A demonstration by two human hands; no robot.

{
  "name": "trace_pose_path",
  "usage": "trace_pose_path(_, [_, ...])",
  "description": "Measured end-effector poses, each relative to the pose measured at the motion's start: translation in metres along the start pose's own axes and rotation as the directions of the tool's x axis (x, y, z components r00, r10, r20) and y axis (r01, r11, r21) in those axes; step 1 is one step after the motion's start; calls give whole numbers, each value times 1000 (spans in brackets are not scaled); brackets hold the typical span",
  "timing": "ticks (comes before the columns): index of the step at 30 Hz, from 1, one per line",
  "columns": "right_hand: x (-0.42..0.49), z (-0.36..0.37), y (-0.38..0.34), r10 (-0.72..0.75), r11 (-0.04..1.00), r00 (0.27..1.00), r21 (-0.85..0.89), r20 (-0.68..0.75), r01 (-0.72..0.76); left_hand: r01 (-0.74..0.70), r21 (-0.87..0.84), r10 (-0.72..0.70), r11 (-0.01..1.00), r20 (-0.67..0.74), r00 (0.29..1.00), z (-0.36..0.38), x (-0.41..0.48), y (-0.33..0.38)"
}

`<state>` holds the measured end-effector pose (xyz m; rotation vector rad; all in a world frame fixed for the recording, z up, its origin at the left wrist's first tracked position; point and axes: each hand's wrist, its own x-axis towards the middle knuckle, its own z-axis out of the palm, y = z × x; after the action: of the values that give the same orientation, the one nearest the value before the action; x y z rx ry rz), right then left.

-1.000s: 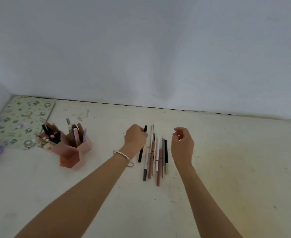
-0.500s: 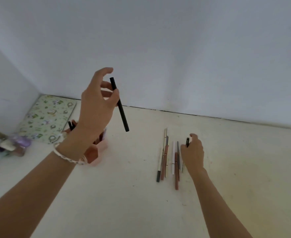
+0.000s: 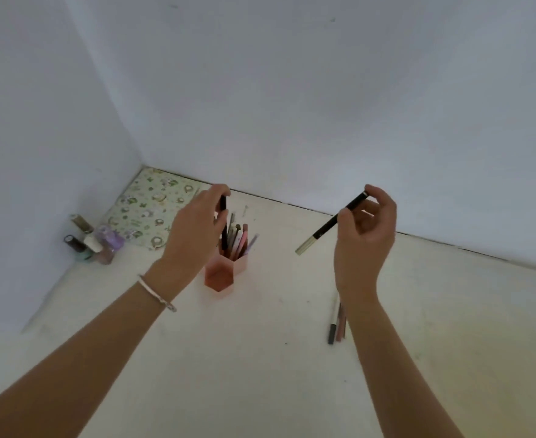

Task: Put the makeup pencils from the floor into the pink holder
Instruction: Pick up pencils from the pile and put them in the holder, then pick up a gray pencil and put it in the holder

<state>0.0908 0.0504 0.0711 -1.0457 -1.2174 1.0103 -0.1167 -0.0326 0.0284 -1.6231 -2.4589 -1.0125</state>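
Observation:
The pink holder [image 3: 220,276] of hexagonal cups stands on the floor at centre left, with several pencils upright in it. My left hand [image 3: 194,229] is above it, shut on a black pencil [image 3: 223,222] held upright with its lower end inside a cup. My right hand [image 3: 364,235] is raised to the right, pinching a black pencil with a pale end [image 3: 326,227] that slants down to the left in the air. The remaining pencils [image 3: 336,320] lie on the floor, mostly hidden behind my right forearm.
A green patterned sheet [image 3: 148,210] lies in the room's corner. Small bottles [image 3: 91,243] stand against the left wall beside it. White walls close the space at the left and back. Pale floor stretches to the front and right.
My left hand has carried its black pencil down into the holder. My right hand has lifted a black pencil off the floor row. The view has swung left.

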Motion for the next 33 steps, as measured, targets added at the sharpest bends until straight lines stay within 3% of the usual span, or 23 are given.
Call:
trace_pose_path(3, [-30, 18, 11, -61, 998, 995, -16, 79, 63, -65, 218, 54, 974, 57, 997, 4, -3, -6])
trace_pose_path(5, [-48, 28, 22, -110, 992, 983, -53, 144, 118, -45, 260, 38, 964, 33, 999, 1, -4, -10])
trace_pose_path(9, [-70, 46, 50, -263, 943, 925, -131, 274, 306, -34, 149, 64, 988, -201, 978, -21, 2, -15])
trace_pose_path(13, [-77, 59, 77, -313, 874, 865, -236, 393, 424, -38, 51, 51, 998, -282, 958, -40, 7, -12])
trace_pose_path(15, [-78, 61, 90, -353, 772, 806, -339, 475, 538, -31, 5, 31, 1000, -281, 959, -42, 7, -6])
trace_pose_path(17, [-77, 61, 96, -403, 596, 736, -454, 544, 663, -28, -32, 18, 999, -278, 960, -42, 6, 1])
trace_pose_path(19, [-74, 55, 93, -455, 564, 719, -455, 526, 690, -54, -74, 29, 996, -297, 954, -38, 3, 13])
trace_pose_path(22, [-54, 30, 80, -527, 673, 797, -429, 295, 603, -165, -140, 115, 976, -312, 943, -17, -8, 49])
trace_pose_path(24, [-31, 7, 74, -487, 741, 859, -446, 159, 503, -137, -205, 111, 969, -134, 985, 13, -20, 79])
trace_pose_path(26, [-9, -20, 70, -399, 802, 915, -460, 62, 381, 50, -196, -8, 979, 211, 977, 54, -31, 106])
trace_pose_path(29, [15, -61, 69, -296, 848, 954, -474, -52, 238, 280, -59, -191, 958, 597, 779, 117, -47, 130])
trace_pose_path(31, [22, -87, 72, -263, 847, 961, -499, -89, 186, 346, 16, -262, 938, 686, 679, 146, -55, 141])
trace_pose_path(33, [22, -106, 77, -238, 835, 968, -526, -83, 160, 360, 77, -312, 930, 687, 657, 164, -60, 148])
